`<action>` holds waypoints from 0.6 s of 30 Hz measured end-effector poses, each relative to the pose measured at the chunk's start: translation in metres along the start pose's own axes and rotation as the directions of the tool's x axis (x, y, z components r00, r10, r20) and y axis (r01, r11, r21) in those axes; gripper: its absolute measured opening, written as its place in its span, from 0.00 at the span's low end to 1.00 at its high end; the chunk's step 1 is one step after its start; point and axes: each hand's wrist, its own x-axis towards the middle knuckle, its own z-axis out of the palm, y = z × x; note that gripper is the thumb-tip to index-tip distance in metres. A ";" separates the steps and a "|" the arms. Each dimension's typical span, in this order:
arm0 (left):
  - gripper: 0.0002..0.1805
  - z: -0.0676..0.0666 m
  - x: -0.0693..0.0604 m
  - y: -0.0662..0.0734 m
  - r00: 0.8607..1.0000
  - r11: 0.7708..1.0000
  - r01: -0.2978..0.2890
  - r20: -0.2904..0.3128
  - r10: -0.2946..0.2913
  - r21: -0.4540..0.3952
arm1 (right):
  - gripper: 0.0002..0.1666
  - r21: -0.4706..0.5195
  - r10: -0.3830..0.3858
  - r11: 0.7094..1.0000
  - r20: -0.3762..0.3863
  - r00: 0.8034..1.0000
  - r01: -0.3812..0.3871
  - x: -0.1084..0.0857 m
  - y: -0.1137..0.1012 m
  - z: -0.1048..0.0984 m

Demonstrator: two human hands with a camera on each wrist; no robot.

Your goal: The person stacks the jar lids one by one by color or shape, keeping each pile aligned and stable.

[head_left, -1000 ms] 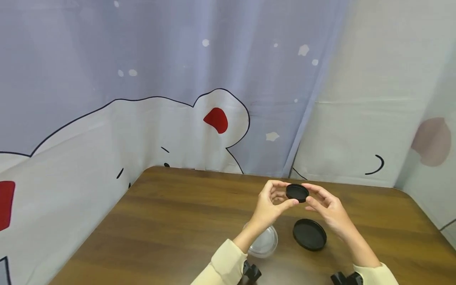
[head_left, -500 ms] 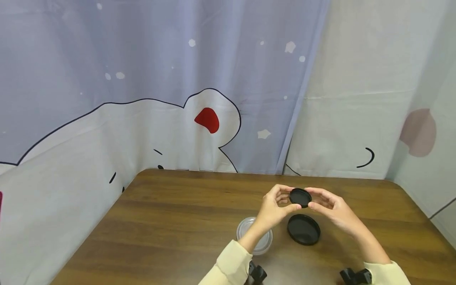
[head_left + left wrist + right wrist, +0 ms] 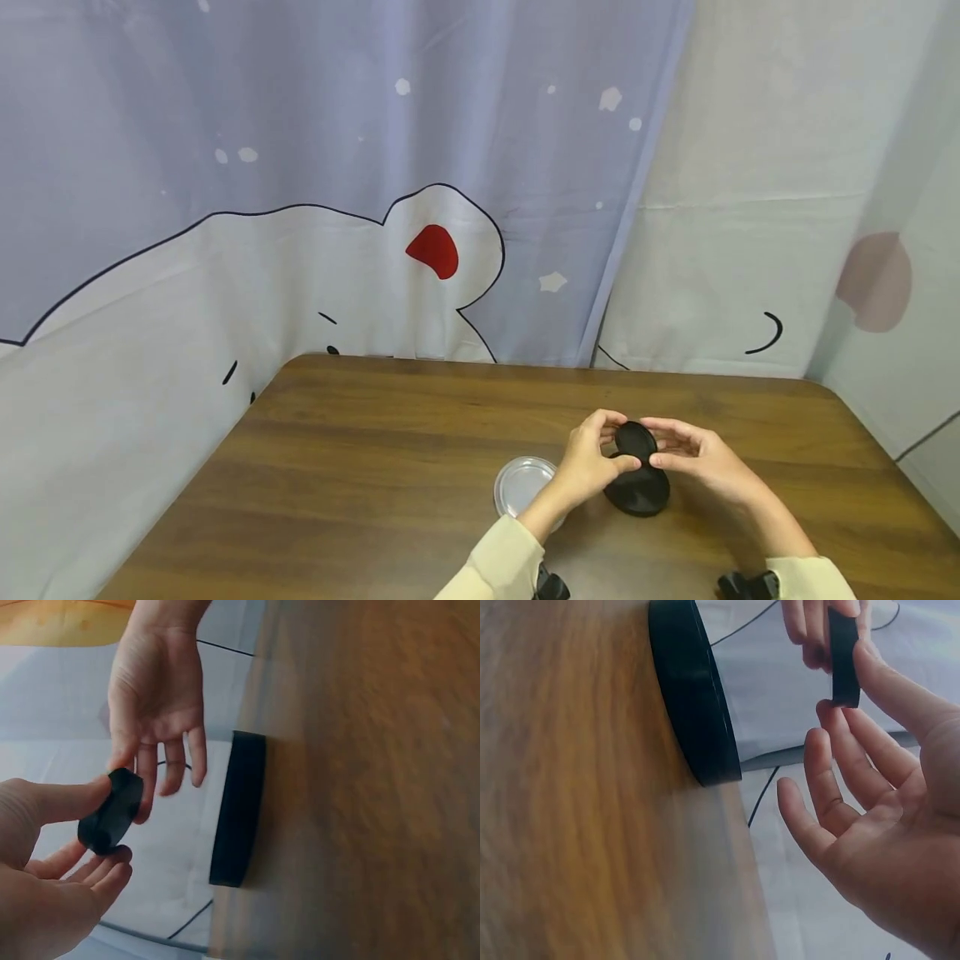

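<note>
Both hands pinch a small black round lid (image 3: 636, 439) by its edges, tilted up off the table. My left hand (image 3: 590, 460) has thumb and fingers on its left side, while my right hand (image 3: 703, 458) grips the right side. In the left wrist view the small lid (image 3: 112, 810) shows its rim between the two hands. Just below it, a larger black round lid (image 3: 637, 495) lies on the table, partly covered in the head view by the small lid and left thumb. The right wrist view shows the larger lid's (image 3: 694, 697) raised side wall apart from the hands.
A clear round plastic container (image 3: 516, 482) rests on the wooden table (image 3: 375, 467) left of the larger lid, partly behind the left forearm. A patterned curtain (image 3: 337, 275) hangs along the table's back edge and sides.
Both hands have lowered the small lid toward the larger one and tilted it more upright, so it now overlaps the larger lid in the head view. The head view also shifted slightly.
</note>
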 end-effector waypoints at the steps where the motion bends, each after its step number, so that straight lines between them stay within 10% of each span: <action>1: 0.27 0.001 0.000 -0.001 1.000 1.000 0.007 -0.003 -0.008 -0.003 | 0.30 -0.011 0.001 1.000 -0.013 1.000 -0.001 0.000 0.001 0.000; 18: 0.30 0.005 -0.006 -0.010 0.998 0.977 0.051 0.025 -0.057 0.208 | 0.28 -0.062 0.083 0.995 0.089 0.993 -0.078 -0.003 0.010 -0.006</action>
